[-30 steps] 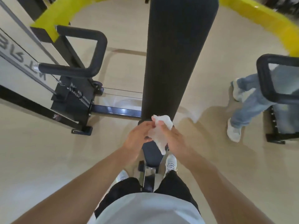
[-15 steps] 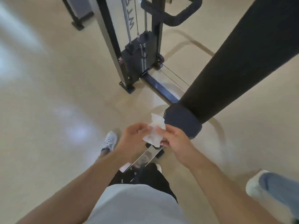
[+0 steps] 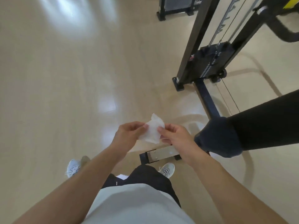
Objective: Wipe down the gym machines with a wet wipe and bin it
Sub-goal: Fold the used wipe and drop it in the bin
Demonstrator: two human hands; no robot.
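Note:
A crumpled white wet wipe (image 3: 152, 130) is pinched between both hands in front of my waist. My left hand (image 3: 129, 135) grips its left edge with thumb and fingers. My right hand (image 3: 174, 136) holds its right edge. A long black padded bench (image 3: 252, 130) of the gym machine runs in from the right, its rounded end just right of my right hand. The black cable tower with weight stack (image 3: 212, 62) stands at the upper right.
A metal foot plate (image 3: 160, 155) of the bench frame lies on the floor under my hands, between my two shoes. A black floor rail (image 3: 207, 101) joins tower and bench. Another machine base (image 3: 176, 8) stands at the top. Beige floor spreads to the left.
My view has swung left, so the bench and tower slid to the right of the frame. My hands stay on the wipe and have drawn it a little wider apart.

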